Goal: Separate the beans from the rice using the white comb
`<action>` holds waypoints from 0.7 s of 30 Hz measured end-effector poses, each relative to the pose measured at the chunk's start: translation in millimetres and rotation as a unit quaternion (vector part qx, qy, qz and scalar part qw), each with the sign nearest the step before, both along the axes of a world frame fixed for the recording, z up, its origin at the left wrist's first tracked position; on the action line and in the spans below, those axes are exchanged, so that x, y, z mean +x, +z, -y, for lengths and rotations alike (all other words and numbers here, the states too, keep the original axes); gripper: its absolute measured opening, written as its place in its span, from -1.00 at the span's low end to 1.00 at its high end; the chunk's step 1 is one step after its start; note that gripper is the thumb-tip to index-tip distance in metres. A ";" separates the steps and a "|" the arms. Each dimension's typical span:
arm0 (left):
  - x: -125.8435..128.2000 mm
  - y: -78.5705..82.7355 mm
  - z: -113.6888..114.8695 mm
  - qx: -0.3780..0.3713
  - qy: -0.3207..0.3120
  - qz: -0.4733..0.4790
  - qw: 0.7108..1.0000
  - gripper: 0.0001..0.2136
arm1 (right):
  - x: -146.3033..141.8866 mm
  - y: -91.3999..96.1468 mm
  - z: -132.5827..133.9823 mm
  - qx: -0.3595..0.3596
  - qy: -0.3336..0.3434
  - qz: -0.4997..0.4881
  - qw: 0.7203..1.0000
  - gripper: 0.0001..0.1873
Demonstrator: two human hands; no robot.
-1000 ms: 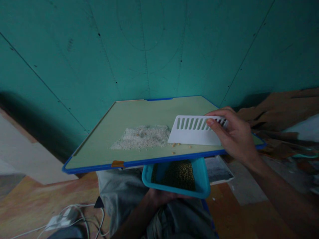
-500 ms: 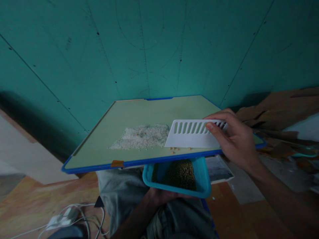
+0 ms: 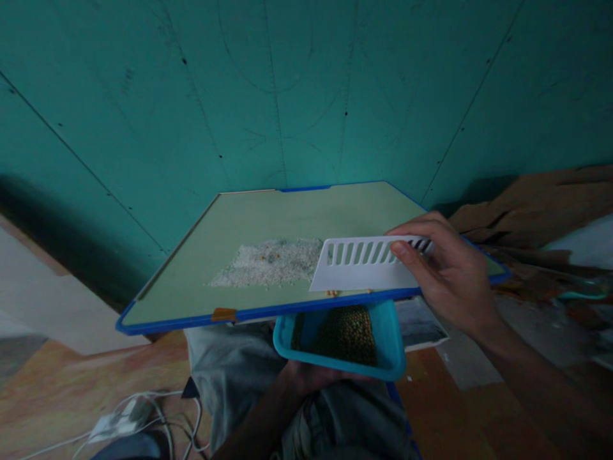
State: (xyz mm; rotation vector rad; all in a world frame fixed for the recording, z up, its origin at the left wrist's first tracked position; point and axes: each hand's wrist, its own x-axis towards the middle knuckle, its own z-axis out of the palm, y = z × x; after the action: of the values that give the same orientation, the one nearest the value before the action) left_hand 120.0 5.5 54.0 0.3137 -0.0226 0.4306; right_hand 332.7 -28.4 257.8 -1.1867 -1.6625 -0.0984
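Right grip point(image 3: 445, 275) pinches the slotted end of the white scraper point(image 3: 361, 276), thumb on the near face; left grip point(image 3: 320, 378) sits under the turquoise bin point(image 3: 332, 367), fingers hidden, so we can't tell how they close. Scraper stands tilted at the near right of the desk point(image 3: 287, 214), a few loose beans point(image 3: 332, 293) just on its near side, by the blue edging point(image 3: 297, 310). Bin is below that edge, part filled with beans. White grain pile point(image 3: 275, 265) lies just left of the scraper. Step looks like drawing loose beans over the edge. We should keep the blade low and flat, pull slowly, keep its left corner out of the pile, and hold the bin snug beneath so none bounce past.
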 end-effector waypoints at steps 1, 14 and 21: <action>0.6 1.5 0.1 -0.004 -0.002 -0.004 1.000 -0.41 | -0.4 0.2 0.5 -0.001 -0.001 0.000 1.000 -0.91; 2.4 0.1 0.7 -0.012 -0.002 -0.006 1.000 -0.44 | -6.7 2.3 7.9 -0.001 0.017 0.002 1.000 -0.89; -12.5 -3.7 1.8 0.001 0.035 -0.020 0.999 -0.46 | -11.7 7.3 4.8 0.011 -0.008 -0.010 1.000 -0.90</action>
State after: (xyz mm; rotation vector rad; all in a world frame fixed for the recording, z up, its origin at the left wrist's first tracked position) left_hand 107.5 3.6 50.2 0.3263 0.0269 0.4944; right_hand 321.0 -33.2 265.1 -1.1809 -1.6317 -0.1133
